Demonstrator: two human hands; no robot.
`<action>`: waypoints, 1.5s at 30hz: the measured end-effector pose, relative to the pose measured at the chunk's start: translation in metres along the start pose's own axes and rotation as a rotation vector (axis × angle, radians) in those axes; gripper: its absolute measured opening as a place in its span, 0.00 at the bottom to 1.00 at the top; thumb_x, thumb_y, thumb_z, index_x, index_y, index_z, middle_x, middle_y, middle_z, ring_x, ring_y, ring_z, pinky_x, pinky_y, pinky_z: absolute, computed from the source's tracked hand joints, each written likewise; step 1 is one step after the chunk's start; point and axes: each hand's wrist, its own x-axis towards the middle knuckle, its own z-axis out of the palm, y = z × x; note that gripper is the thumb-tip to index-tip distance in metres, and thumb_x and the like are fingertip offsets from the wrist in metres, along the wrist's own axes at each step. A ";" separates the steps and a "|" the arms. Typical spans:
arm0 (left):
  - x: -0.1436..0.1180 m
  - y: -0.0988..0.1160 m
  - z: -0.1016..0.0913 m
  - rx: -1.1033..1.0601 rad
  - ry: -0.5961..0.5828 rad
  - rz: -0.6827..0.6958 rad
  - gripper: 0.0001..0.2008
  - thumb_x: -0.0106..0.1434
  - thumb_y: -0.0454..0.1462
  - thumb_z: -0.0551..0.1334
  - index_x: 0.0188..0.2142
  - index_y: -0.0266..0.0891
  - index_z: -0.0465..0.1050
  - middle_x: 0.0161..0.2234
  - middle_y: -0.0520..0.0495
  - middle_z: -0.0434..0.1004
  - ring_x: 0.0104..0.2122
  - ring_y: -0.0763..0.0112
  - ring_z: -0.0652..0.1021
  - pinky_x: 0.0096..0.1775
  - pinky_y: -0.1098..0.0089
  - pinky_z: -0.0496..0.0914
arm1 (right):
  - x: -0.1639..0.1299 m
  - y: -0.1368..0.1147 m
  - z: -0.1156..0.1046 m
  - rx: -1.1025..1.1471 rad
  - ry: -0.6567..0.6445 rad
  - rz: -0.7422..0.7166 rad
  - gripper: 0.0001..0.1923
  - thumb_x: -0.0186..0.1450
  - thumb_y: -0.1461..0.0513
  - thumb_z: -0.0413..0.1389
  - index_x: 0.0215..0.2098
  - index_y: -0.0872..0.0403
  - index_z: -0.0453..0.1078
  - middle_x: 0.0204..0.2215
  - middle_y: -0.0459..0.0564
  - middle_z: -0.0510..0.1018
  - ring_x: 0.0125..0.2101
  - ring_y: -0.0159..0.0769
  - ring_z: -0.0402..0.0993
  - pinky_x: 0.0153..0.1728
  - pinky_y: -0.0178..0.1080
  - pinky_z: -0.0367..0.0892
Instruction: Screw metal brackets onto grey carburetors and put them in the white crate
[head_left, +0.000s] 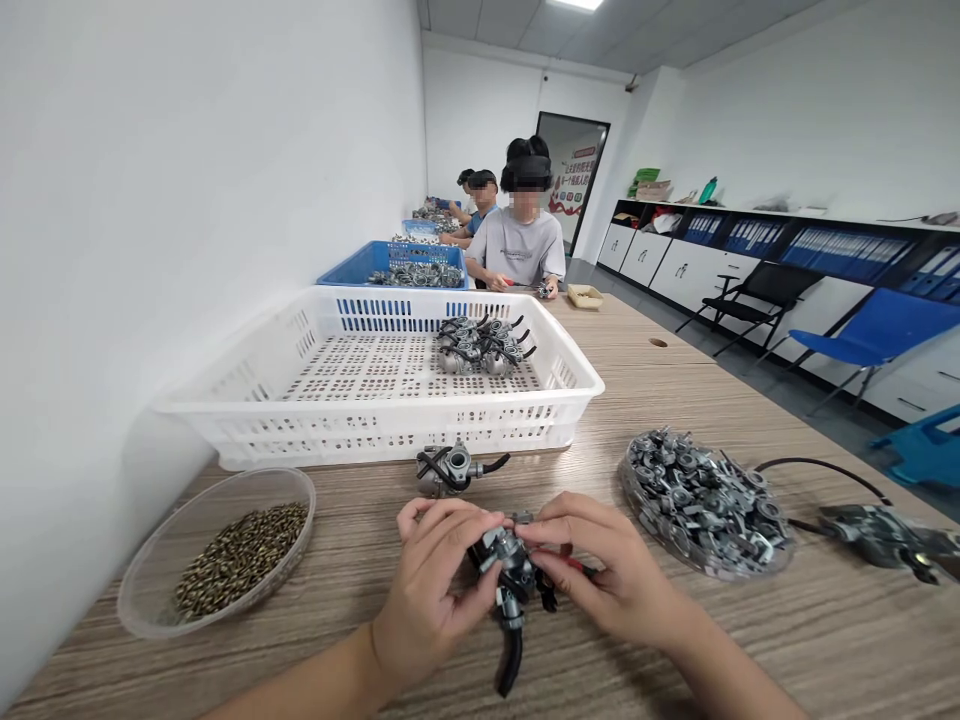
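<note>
Both of my hands are closed on a silver carburetor (512, 588) with black hoses, one of which points toward me. My left hand (439, 570) grips its left side, fingers and thumb around the top part. At its right side, my right hand (611, 565) pinches the upper part with thumb and fingertips. Something red (574, 563) with a dark end shows under my right fingers, mostly hidden; I cannot tell whether it is held. Just beyond my hands, another carburetor (454, 467) with a black hose lies on the wooden table (360, 540).
A white perforated basket (390, 430) holds several carburetors (484, 345). Brass-coloured screws (244, 550) fill part of a clear bowl at left; small grey metal parts (705, 500) heap in another at right. Beyond it lies a tool (881, 535) with a cable. A co-worker (521, 240) sits opposite.
</note>
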 end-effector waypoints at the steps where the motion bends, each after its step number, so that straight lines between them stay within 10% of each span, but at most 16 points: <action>1: 0.000 0.000 0.000 -0.004 0.002 -0.003 0.17 0.78 0.31 0.64 0.63 0.44 0.72 0.50 0.47 0.90 0.50 0.58 0.84 0.61 0.54 0.60 | 0.000 0.001 0.001 0.021 0.005 0.019 0.21 0.78 0.68 0.64 0.67 0.47 0.79 0.50 0.52 0.85 0.49 0.37 0.82 0.50 0.37 0.79; 17: -0.001 0.000 0.004 -0.179 0.013 0.041 0.18 0.75 0.25 0.63 0.56 0.47 0.76 0.42 0.51 0.85 0.44 0.61 0.79 0.51 0.58 0.61 | 0.003 -0.003 0.013 0.114 0.096 0.154 0.06 0.75 0.63 0.72 0.48 0.45 0.85 0.39 0.45 0.86 0.37 0.33 0.84 0.40 0.31 0.78; 32: -0.004 0.002 0.010 -0.209 0.040 -0.081 0.08 0.78 0.35 0.67 0.54 0.48 0.79 0.49 0.50 0.94 0.45 0.61 0.87 0.53 0.54 0.62 | 0.014 -0.019 0.013 -0.139 0.088 -0.101 0.10 0.76 0.69 0.62 0.47 0.46 0.80 0.39 0.51 0.85 0.37 0.39 0.87 0.33 0.34 0.82; 40: -0.007 0.003 0.016 -0.062 0.087 -0.133 0.11 0.76 0.31 0.67 0.52 0.49 0.84 0.47 0.51 0.95 0.49 0.58 0.88 0.58 0.50 0.60 | 0.018 -0.002 -0.013 -0.240 -0.126 -0.009 0.09 0.80 0.64 0.60 0.53 0.43 0.78 0.41 0.49 0.86 0.36 0.39 0.86 0.34 0.38 0.82; 45: -0.009 0.001 0.020 -0.086 0.136 -0.174 0.10 0.75 0.33 0.69 0.53 0.48 0.84 0.46 0.50 0.94 0.50 0.55 0.86 0.58 0.49 0.62 | 0.069 -0.012 -0.037 -0.117 -0.259 0.175 0.05 0.81 0.55 0.63 0.50 0.46 0.79 0.35 0.48 0.85 0.31 0.37 0.83 0.26 0.36 0.76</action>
